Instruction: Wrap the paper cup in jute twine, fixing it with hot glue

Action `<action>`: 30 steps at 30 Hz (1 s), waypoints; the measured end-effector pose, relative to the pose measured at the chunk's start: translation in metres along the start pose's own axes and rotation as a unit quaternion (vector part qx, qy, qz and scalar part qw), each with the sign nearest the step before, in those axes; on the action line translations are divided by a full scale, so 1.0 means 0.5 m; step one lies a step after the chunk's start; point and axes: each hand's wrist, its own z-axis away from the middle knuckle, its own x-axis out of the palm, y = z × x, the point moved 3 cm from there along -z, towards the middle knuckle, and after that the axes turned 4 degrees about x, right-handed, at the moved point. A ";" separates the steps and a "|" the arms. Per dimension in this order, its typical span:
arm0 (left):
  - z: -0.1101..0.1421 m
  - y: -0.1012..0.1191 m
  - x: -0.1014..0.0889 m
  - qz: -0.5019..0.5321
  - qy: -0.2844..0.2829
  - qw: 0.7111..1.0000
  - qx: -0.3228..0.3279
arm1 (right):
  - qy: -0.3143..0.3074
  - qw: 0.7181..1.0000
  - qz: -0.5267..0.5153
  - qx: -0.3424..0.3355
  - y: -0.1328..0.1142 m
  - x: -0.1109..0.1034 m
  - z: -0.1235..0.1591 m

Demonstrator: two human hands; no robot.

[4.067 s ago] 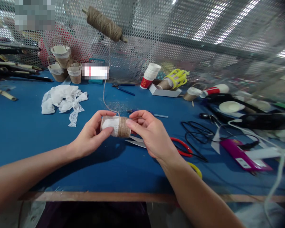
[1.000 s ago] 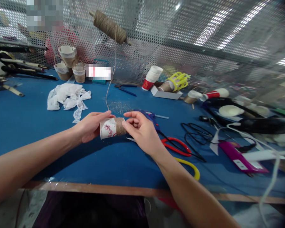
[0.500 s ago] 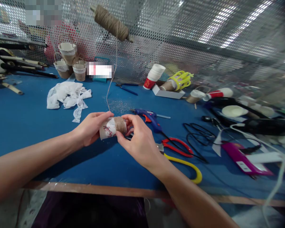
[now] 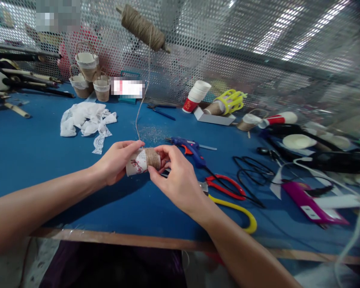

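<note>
Between my hands, a paper cup [image 4: 137, 163] printed with red blossoms lies on its side, held just above the blue table. Brown twine [image 4: 153, 158] is wound in rows around its right part. My left hand [image 4: 120, 160] grips the cup's left end, thumb on top where the strand of twine [image 4: 137, 120] comes down. My right hand [image 4: 172, 170] has its thumb and fingers closed around the wound end. From a spool of twine [image 4: 142, 29] on the mesh panel, the strand runs down to the cup. Some right fingers are hidden behind the cup.
White lace [image 4: 85, 119] lies to the left. A blue glue gun [image 4: 189, 149], scissors [image 4: 228, 188] with red and yellow handles and a purple power strip [image 4: 312, 202] are to the right. Pliers [image 4: 163, 112], stacked paper cups [image 4: 198, 96] and small twine baskets [image 4: 88, 66] stand or lie farther back.
The whole view shifts slightly to the right. Both hands keep their hold on the cup, and the twine-wrapped part looks about the same.
</note>
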 end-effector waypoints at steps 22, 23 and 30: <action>0.002 -0.006 -0.001 -0.026 -0.011 1.000 0.009 | -0.007 0.999 0.034 0.016 0.002 0.006 0.002; 0.002 -0.007 -0.001 -0.027 -0.013 0.999 0.010 | -0.007 0.999 0.035 0.019 0.002 0.006 0.002; 0.004 -0.004 0.000 -0.019 -0.006 1.000 0.013 | -0.014 0.999 0.025 0.034 0.001 0.006 0.002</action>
